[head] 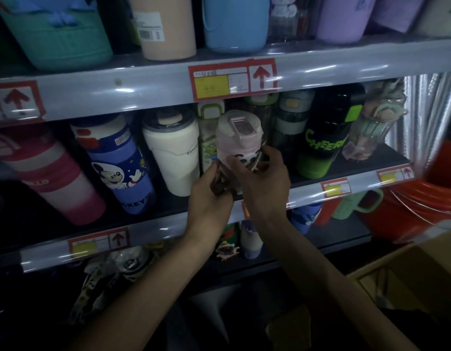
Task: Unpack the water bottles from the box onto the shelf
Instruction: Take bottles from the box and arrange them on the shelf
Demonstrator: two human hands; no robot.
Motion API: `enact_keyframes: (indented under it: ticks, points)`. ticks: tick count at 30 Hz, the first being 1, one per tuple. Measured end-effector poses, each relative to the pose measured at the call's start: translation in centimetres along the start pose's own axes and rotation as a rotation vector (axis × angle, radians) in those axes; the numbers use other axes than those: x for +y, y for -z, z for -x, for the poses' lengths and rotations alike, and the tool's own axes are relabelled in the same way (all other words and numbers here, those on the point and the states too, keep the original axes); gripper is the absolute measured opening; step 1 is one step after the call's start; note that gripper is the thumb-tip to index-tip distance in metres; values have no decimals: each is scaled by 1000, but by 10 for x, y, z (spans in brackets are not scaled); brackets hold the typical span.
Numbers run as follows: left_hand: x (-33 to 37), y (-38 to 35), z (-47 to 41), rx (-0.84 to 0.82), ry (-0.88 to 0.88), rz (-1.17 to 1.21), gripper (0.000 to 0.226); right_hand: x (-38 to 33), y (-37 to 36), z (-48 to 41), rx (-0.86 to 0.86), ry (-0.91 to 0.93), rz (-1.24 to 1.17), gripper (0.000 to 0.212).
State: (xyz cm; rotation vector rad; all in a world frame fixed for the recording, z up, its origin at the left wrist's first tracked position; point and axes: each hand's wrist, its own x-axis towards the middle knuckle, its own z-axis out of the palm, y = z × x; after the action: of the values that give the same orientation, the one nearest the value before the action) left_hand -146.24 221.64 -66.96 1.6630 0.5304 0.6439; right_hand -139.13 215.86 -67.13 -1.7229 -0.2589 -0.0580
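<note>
- Pink bottle [238, 138] gripped low by curled fingers [235, 163] of left hand [209, 188] and right hand [265, 178].
- Upright at middle shelf [308, 191] front edge, possibly not resting on it.
- Beside white tumbler [173, 153]; cardboard box [409, 269] at lower right.

pink bottle [238, 138]: smooth plastic; lid translucent, slightly glossy.
shelf edge [118, 95], across the upper middle: clear glossy plastic strip, streaked with glare.
price label [232, 78]: paper behind that strip.
white tumbler [173, 158]: smooth, matt body.
cardboard box [422, 272], lower right: matt brown cardboard.
</note>
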Motion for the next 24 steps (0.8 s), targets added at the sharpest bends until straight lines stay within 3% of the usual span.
enact_keyframes:
  ticks: [5, 10, 13, 18, 24]
  points:
    - [-7, -3, 4, 43, -53, -32, 52, 0, -2, -1, -19, 2, -13, 70]
    - [-8, -7, 3, 61, 12, 38, 56, -2, -2, 0, -29, 7, -27, 73]
    - [-10, -6, 1, 86, 42, 17, 61, 0, 1, -2, -61, -9, -21, 62]
    - [-6, -7, 5, 208, 30, -15, 39, 3, 16, -10, -75, -57, -26, 48]
    - [5, -23, 12, 143, -138, -44, 23, 7, 50, -24, 95, -67, -17, 34]
